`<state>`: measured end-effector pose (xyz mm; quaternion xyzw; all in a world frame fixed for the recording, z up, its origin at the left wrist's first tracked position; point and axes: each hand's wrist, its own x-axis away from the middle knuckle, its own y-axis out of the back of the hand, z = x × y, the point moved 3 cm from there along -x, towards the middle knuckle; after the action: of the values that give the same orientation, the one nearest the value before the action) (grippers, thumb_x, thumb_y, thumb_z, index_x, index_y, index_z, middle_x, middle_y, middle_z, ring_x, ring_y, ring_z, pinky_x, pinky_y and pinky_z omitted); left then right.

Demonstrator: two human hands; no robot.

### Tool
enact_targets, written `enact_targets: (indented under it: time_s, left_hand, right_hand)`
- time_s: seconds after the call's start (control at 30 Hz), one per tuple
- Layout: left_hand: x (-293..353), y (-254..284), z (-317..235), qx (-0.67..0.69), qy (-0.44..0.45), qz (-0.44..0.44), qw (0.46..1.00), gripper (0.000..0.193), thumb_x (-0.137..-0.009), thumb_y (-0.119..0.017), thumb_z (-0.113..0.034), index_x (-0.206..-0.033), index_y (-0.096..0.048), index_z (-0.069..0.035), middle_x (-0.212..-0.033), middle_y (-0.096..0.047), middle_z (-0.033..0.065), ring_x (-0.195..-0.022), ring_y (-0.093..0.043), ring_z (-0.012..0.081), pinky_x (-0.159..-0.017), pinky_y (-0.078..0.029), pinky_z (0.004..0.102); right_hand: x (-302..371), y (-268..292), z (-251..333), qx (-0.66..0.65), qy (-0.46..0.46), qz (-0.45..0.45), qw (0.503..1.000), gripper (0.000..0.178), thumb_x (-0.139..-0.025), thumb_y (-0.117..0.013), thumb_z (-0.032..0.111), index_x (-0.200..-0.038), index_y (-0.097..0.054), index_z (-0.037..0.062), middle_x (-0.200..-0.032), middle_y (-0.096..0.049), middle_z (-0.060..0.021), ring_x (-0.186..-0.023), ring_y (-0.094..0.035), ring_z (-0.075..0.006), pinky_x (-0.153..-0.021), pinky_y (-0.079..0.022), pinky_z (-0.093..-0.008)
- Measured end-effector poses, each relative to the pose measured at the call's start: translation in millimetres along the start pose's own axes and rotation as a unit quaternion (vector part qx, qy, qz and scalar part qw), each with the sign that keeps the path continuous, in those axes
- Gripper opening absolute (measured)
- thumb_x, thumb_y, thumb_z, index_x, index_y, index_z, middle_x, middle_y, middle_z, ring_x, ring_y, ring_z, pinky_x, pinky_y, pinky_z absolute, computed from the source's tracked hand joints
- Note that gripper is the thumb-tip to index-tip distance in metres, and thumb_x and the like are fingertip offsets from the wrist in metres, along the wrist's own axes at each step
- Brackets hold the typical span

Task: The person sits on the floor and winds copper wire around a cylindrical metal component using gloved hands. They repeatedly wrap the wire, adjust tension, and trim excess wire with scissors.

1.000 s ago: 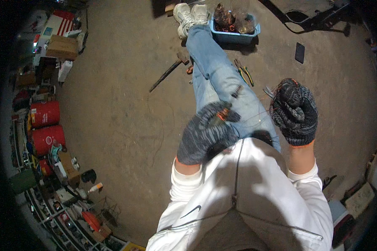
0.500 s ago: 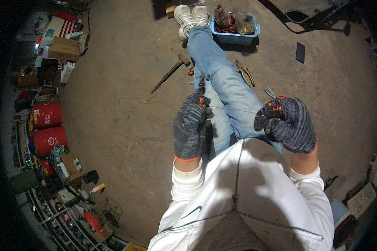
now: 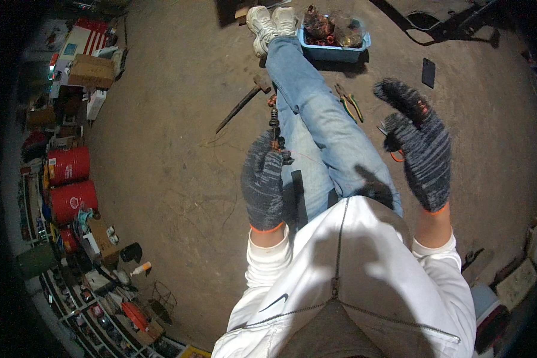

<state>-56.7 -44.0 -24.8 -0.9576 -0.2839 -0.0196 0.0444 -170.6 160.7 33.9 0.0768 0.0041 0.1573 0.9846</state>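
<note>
At the left edge of the jeans (image 3: 325, 104), a metal shaft (image 3: 274, 119) is gripped by the left hand (image 3: 262, 188); to their right, the right hand (image 3: 420, 146) is held with fingers parted, copper-coloured wire (image 3: 422, 107) against it. Wire-pulling seems in hand; a steadied shaft seems needed.

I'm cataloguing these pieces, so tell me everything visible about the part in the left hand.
The part is slender and dark, apparently metal, with ring-like ridges on its exposed end and copper-coloured patches lower down. The gloved left hand grips and hides its lower portion, so its full length and shape cannot be told. Its exposed end points away from the wearer, at the left edge of the jeans in this view.
</note>
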Motion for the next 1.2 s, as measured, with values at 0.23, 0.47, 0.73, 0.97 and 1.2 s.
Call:
enact_targets:
  time_s: [0.23,0.47,0.73,0.97,1.2]
  left_hand:
    - [6.9,-16.3,-7.8,-0.145,-0.092,0.07,0.983,0.027,-0.083,-0.049,-0.002,-0.11,-0.054,0.004,-0.102,-0.053,0.0126,-0.093,-0.053,0.021,-0.083,-0.042,0.0312]
    - [10.9,-24.0,-0.9,-0.165,-0.166,0.121,0.965,0.034,-0.079,-0.054,-0.002,-0.112,-0.052,0.004,-0.107,-0.053,0.0169,-0.094,-0.054,0.0261,-0.084,-0.042,0.0338]
    - [13.7,-27.3,-6.2,-0.246,-0.257,0.136,0.925,0.044,-0.081,-0.056,-0.001,-0.122,-0.043,0.004,-0.115,-0.051,0.0194,-0.1,-0.053,0.0288,-0.088,-0.042,0.0368]
    - [14.5,-19.6,1.1,0.029,-0.019,0.134,0.99,0.055,-0.09,-0.05,-0.021,-0.133,-0.028,0.004,-0.12,-0.05,0.0163,-0.105,-0.051,0.023,-0.093,-0.04,0.0352]
    - [7.4,-19.8,5.3,-0.052,-0.062,0.091,0.993,0.058,-0.09,-0.049,-0.026,-0.135,-0.026,0.003,-0.123,-0.048,0.016,-0.107,-0.05,0.0222,-0.096,-0.037,0.0355]
  right_hand:
    - [10.7,-72.2,-21.1,0.06,0.022,0.257,0.964,0.027,-0.08,-0.056,0.02,-0.102,-0.059,0.0047,-0.085,-0.061,-0.0149,-0.072,-0.06,-0.0284,-0.063,-0.049,-0.0353]
    - [12.7,-69.1,-46.9,0.211,0.11,0.314,0.919,0.018,-0.078,-0.053,0.017,-0.089,-0.059,0.0043,-0.087,-0.061,-0.0122,-0.073,-0.061,-0.0278,-0.058,-0.049,-0.0368]
    - [18.8,-62.9,-61.3,0.064,0.209,0.314,0.924,0.026,-0.078,-0.054,0.01,-0.103,-0.06,0.0065,-0.095,-0.061,-0.0108,-0.083,-0.061,-0.0237,-0.071,-0.049,-0.0323]
    - [19.9,-64.1,-50.0,0.18,0.32,0.287,0.885,0.031,-0.077,-0.053,0.009,-0.108,-0.058,0.0091,-0.102,-0.06,-0.007,-0.085,-0.06,-0.0221,-0.07,-0.049,-0.0313]
    - [21.5,-67.9,-42.4,0.29,0.334,0.273,0.854,0.032,-0.077,-0.051,0.01,-0.109,-0.055,0.0083,-0.09,-0.058,-0.0055,-0.073,-0.059,-0.0212,-0.058,-0.047,-0.0337]
